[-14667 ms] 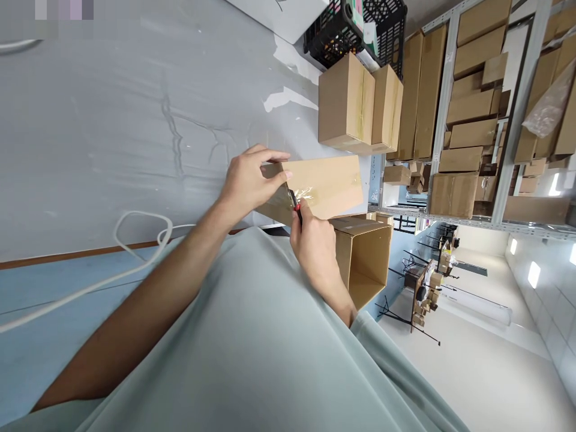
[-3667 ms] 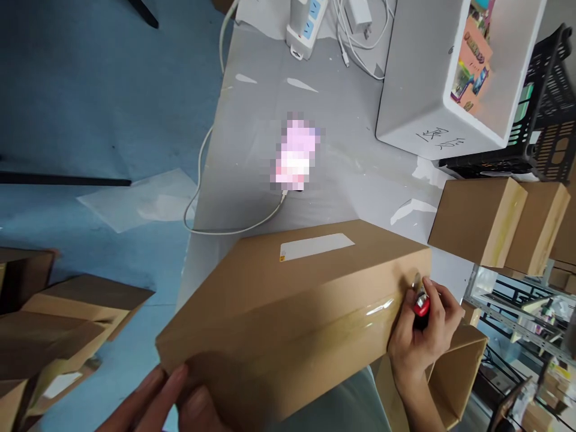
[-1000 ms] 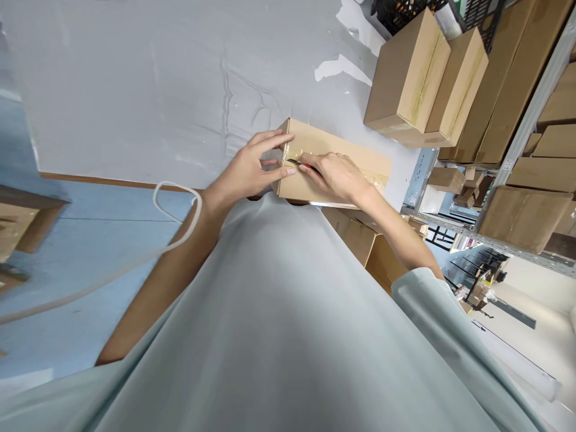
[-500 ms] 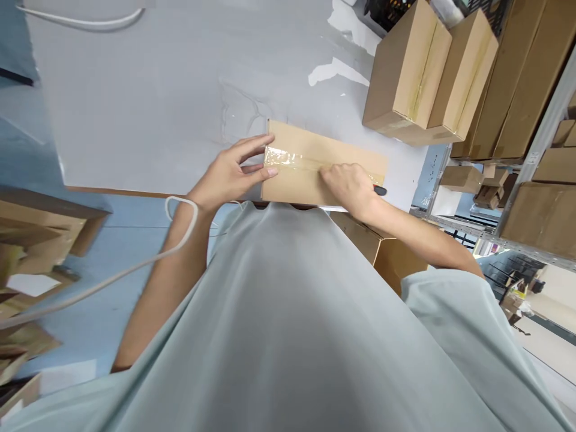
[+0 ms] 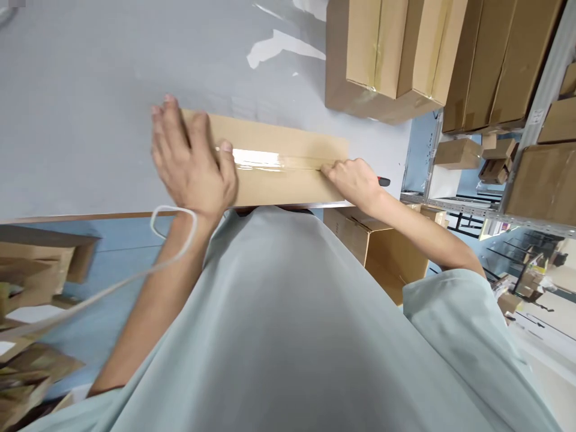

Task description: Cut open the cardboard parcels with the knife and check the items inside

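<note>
A long, flat cardboard box (image 5: 279,187) lies at the near edge of the table, with shiny clear tape (image 5: 258,158) running along its middle. Over its left end my left hand (image 5: 193,159) rests palm down, fingers spread, the thumb beside the tape. My right hand (image 5: 353,180) is closed at the right part of the box, its fingertips at the tape seam. Out of the back of that fist sticks the black and red handle end of a utility knife (image 5: 384,181); the blade is hidden.
Two taped cardboard boxes (image 5: 369,90) stand at the table's back right, near a metal shelf (image 5: 517,150) loaded with cartons. An open carton (image 5: 387,252) is below the table edge at right. A white cable (image 5: 166,261) crosses my left wrist; cardboard scraps (image 5: 40,270) lie lower left.
My left hand has gone from gripping the box's left end to lying flat over it. The box appears further left in view; my right fist stays at the tape seam.
</note>
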Action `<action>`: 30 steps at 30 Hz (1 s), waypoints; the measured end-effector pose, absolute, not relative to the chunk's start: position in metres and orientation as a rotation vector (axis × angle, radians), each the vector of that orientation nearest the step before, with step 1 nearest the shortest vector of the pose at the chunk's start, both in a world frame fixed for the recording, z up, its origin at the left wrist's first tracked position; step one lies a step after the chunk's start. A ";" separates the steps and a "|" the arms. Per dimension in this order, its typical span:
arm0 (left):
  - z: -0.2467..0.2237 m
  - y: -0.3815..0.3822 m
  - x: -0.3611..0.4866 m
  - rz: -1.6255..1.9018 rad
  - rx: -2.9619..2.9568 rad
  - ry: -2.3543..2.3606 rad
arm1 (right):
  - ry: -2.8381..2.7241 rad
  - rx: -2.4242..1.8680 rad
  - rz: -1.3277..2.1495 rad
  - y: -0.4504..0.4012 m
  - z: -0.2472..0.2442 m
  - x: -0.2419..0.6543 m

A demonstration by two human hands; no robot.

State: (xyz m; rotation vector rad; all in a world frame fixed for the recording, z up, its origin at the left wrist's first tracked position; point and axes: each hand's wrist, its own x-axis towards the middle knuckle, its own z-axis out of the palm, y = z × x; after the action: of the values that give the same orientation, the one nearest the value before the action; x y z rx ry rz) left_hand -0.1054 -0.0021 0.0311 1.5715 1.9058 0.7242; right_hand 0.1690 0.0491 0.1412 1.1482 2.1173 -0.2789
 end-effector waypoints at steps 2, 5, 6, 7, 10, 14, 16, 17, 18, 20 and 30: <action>0.025 0.000 -0.101 0.666 1.608 1.952 | 2.128 1.165 -0.293 0.049 0.142 0.187; 0.008 0.002 -0.107 0.657 1.691 1.970 | 2.086 1.184 -0.278 0.045 0.146 0.218; 0.002 0.002 -0.110 0.665 1.718 1.968 | 2.070 1.191 -0.276 0.045 0.146 0.228; -0.002 0.002 -0.113 0.679 1.744 1.965 | 2.060 1.202 -0.277 0.044 0.146 0.236; -0.010 0.002 -0.117 0.716 1.802 1.961 | 2.084 1.268 -0.321 0.045 0.141 0.259; -0.011 0.004 -0.127 0.724 1.758 1.988 | 2.199 1.431 -0.575 0.041 0.120 0.299; -0.010 0.005 -0.137 0.745 1.731 2.002 | 2.245 1.657 -0.794 0.030 0.096 0.317; -0.009 0.005 -0.142 0.762 1.727 2.006 | 2.228 1.843 -0.917 0.022 0.078 0.322; -0.007 0.005 -0.148 0.783 1.729 2.015 | 2.171 2.043 -1.063 0.015 0.059 0.322; -0.004 0.004 -0.159 0.805 1.725 2.063 | 1.949 2.396 -1.311 0.000 0.015 0.306; 0.003 -0.006 -0.199 0.685 1.187 2.411 | 1.597 2.682 -1.531 -0.020 -0.005 0.190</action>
State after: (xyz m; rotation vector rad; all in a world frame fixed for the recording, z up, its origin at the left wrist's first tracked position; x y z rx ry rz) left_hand -0.1994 -0.0055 0.0034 1.1873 2.4112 0.6847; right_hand 0.1895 -0.0197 -0.0054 2.6823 1.5966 -1.5311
